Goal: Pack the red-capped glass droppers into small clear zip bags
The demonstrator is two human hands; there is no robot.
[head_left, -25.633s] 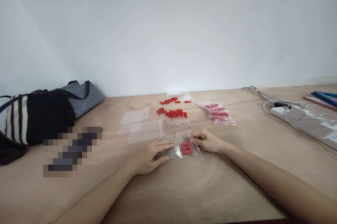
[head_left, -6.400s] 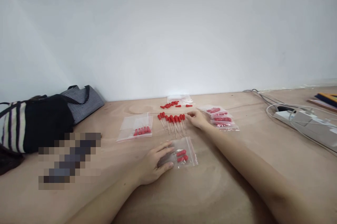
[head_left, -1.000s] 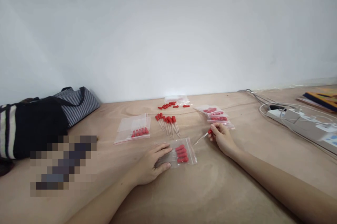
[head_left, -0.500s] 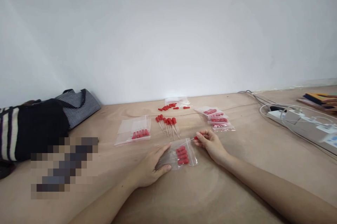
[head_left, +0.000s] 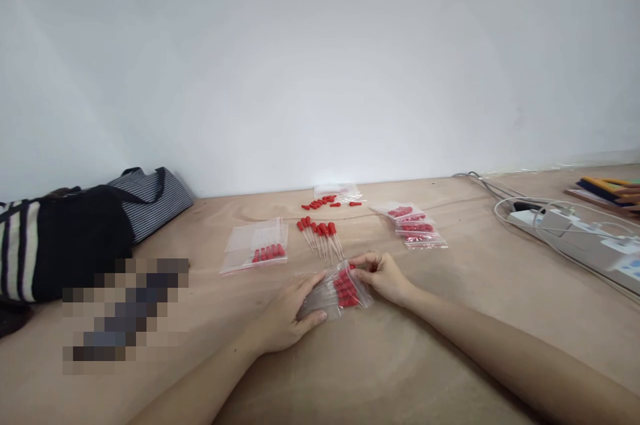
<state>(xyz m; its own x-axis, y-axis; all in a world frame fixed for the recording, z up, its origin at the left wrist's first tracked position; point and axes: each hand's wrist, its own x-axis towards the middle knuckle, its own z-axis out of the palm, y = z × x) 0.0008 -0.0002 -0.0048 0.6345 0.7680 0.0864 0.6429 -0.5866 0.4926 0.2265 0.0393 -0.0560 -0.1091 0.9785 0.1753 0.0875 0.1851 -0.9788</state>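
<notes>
A clear zip-lock bag lies flat on the table with several red-bulbed droppers inside, their bulbs toward its open end at the right. My left hand holds the bag's left end, thumb on the near side and fingers on the far side. My right hand pinches the red bulb of another dropper at the bag's mouth; its stem is inside the bag. Just beyond, a loose bunch of droppers rests on the table. A filled zip bag lies to the left.
Several filled bags overlap at the right. Farther back are loose red bulbs and a clear bag by the wall. A power strip with cables stands far right; a black bag and a blurred-out item are at left.
My right hand has moved left, sliding the dropper into the bag until its bulb reaches the opening. My left hand has stayed on the bag.
</notes>
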